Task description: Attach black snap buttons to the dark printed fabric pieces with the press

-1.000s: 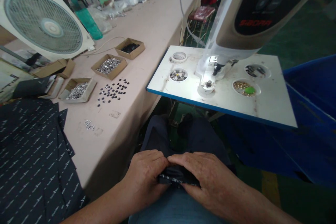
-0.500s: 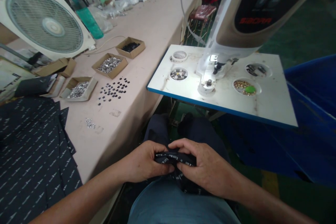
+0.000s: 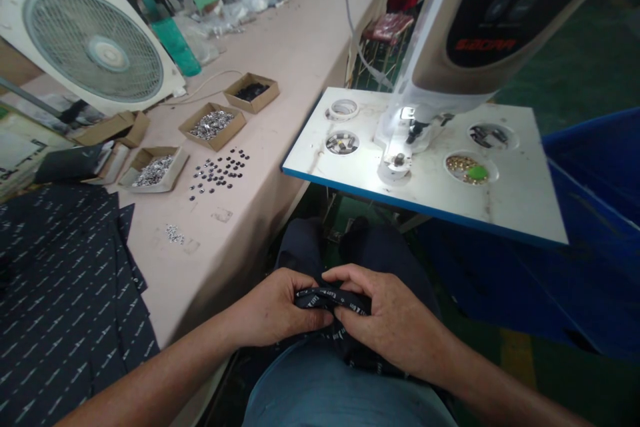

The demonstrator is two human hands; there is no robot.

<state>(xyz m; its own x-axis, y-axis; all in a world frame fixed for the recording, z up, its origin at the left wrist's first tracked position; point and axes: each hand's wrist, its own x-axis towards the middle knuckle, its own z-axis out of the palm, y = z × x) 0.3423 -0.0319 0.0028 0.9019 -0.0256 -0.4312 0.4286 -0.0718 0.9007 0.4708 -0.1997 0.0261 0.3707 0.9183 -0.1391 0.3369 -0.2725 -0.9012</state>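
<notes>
A piece of black fabric (image 3: 345,303) with white printed lettering is bunched up over my lap. My left hand (image 3: 287,307) pinches its left side between thumb and fingers. On the other side, my right hand (image 3: 377,313) grips the same fabric, its thumb close to the left thumb. The fabric's upper edge curls into a fold between the two hands, and its lower part hangs against my belly. Fingers behind the fabric are hidden. Ahead of the hands stands a snap-fastening machine (image 3: 415,127) with its work point lit.
The machine's white table (image 3: 425,193) has cups of small metal parts. On the left bench (image 3: 250,193) are boxes of snap parts (image 3: 213,127), loose dark snaps (image 3: 220,173), a stack of black printed fabric (image 3: 65,293) and a box fan (image 3: 100,47). Blue sheeting (image 3: 500,293) lies right.
The fold in the fabric has shifted slightly between my fingers, with its edge more curled now. Both hands stay almost in place; the view has moved a little.
</notes>
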